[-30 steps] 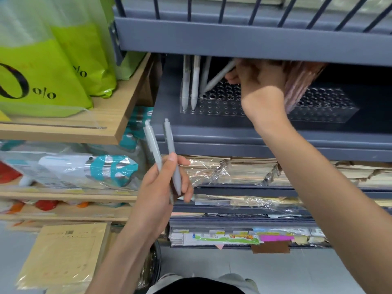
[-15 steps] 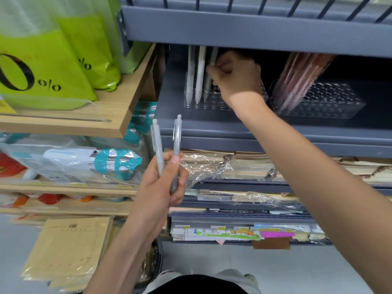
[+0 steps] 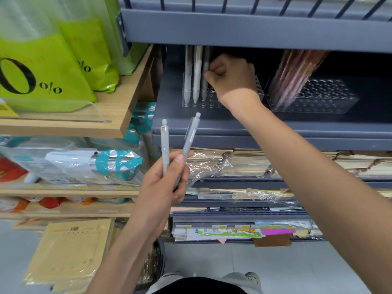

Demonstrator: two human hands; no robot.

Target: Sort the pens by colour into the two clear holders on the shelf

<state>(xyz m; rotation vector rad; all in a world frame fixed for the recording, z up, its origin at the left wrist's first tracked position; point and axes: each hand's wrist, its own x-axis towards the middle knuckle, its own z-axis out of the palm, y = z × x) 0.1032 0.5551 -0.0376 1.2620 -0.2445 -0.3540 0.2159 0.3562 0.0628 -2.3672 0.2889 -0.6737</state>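
Note:
My left hand (image 3: pixel 163 185) is at chest height in front of the shelf, shut on two grey pens (image 3: pixel 186 143) that point upward. My right hand (image 3: pixel 232 78) reaches into the left clear holder (image 3: pixel 203 103) on the grey shelf. Its fingers pinch a grey pen (image 3: pixel 205 81) standing upright in the holder's holes. Two more grey pens (image 3: pixel 192 77) stand just left of that pen. The right clear holder (image 3: pixel 322 98) holds a leaning bunch of pink pens (image 3: pixel 294 75).
The grey shelf's upper ledge (image 3: pixel 254 28) hangs low over both holders. Wooden shelves with green bags (image 3: pixel 42 71) are to the left. Wrapped paper stacks (image 3: pixel 244 162) fill the shelves below. A packet of brown envelopes (image 3: pixel 70 251) lies at the lower left.
My right hand moved left from near the pink pens to the left holder, and its grey pen went from slanted to upright. The left hand's two pens spread slightly apart.

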